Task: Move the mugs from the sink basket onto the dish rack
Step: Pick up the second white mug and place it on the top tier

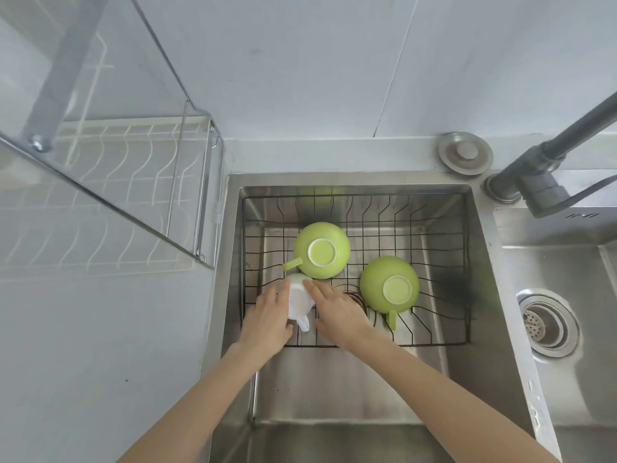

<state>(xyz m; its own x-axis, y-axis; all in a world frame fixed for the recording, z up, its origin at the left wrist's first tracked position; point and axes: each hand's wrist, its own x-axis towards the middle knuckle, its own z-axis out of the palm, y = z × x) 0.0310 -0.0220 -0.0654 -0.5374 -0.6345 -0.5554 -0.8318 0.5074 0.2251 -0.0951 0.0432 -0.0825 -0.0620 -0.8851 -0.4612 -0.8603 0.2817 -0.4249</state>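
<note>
A black wire sink basket (434,208) sits in the steel sink. Two green mugs stand upside down in it: one (322,250) at the middle left with its handle to the left, one (389,284) to the right with its handle toward me. A white mug (298,297) lies at the basket's front left, handle toward me. My left hand (268,315) presses on its left side and my right hand (337,312) on its right side, so both hands clasp it. The white wire dish rack (133,168) stands on the counter to the left.
A dark faucet (547,168) rises at the back right, beside a round metal cap (465,153). A second sink bowl with a drain strainer (547,324) lies to the right. A metal frame post (63,75) and rails of the rack stand over the left counter.
</note>
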